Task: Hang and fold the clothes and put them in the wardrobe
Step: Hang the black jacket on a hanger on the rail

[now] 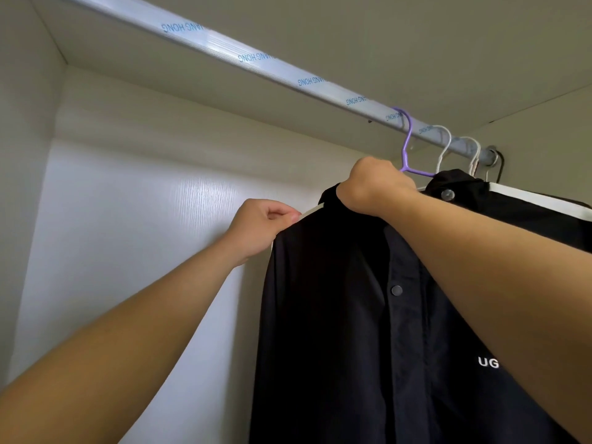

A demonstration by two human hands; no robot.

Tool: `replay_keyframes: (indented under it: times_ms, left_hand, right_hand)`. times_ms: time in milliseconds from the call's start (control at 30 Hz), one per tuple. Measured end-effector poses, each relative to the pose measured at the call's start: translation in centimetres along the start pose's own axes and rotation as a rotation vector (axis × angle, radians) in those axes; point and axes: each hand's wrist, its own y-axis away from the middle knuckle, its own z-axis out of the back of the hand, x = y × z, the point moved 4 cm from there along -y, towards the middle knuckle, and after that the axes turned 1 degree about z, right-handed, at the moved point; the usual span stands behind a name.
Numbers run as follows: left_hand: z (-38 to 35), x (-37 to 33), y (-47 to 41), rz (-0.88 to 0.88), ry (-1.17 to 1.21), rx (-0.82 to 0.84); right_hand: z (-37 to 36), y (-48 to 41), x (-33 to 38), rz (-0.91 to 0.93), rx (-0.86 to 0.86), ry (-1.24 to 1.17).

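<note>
A black jacket (346,315) with snap buttons and white shoulder stripes hangs on a purple hanger (407,145), whose hook sits over the silver wardrobe rail (243,56). My right hand (374,185) is closed around the jacket's collar just below the hanger's neck. My left hand (262,225) pinches the jacket's left shoulder edge between thumb and fingers. The hanger's arms are hidden inside the jacket.
Behind it hangs a second black garment (512,200) with a white stripe, on white hangers (445,145) near the rail's right end. The wardrobe's white back wall (144,219) and left side wall enclose open rail space to the left.
</note>
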Motion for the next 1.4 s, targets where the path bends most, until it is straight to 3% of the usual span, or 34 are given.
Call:
replay_keyframes:
  times_ms: [167, 233, 367, 467, 633, 767, 933, 1100, 1200, 1400]
  left_hand:
    - [-1.3, -2.2, 0.2, -0.096, -0.288, -0.097]
    - [-2.6, -4.2, 0.5, -0.229, -0.372, -0.150]
    - [-5.7, -9.1, 1.8, -0.572, -0.461, -0.287]
    - [-8.6, -12.4, 2.3, -0.731, -0.489, -0.253]
    - [-13.7, -15.9, 1.5, -0.681, -0.482, -0.091]
    - [-16.4, -18.0, 1.1, -0.764, -0.602, -0.015]
    - [-17.5, -17.6, 0.4, -0.661, -0.553, 0.252]
    - [-17.2, -17.6, 0.0, -0.598, -0.445, 0.260]
    - [-17.7, -17.6, -0.2, -0.583, -0.484, 0.260]
    - [-17.8, -17.6, -0.5, -0.578, -0.523, 0.284]
  right_hand:
    - [0.1, 0.4, -0.5, 0.052, -0.019, 0.010]
    - [0.5, 1.0, -1.1, 0.093, -0.170, 0.019]
    - [2.9, 3.6, -3.5, 0.232, -0.643, 0.073]
    - [4.7, 4.9, -7.5, 0.165, -0.770, 0.062]
    - [6.6, 7.4, -14.3, -0.024, -0.726, 0.093]
    - [7.1, 9.7, -18.1, -0.144, -0.591, 0.041]
    - [6.7, 12.3, -19.9, -0.128, -0.474, -0.151]
    - [6.6, 13.8, -20.6, -0.115, -0.473, -0.186]
    - [6.9, 13.9, -21.0, -0.176, -0.451, -0.279]
    - [8.2, 13.7, -21.5, -0.116, -0.348, -0.278]
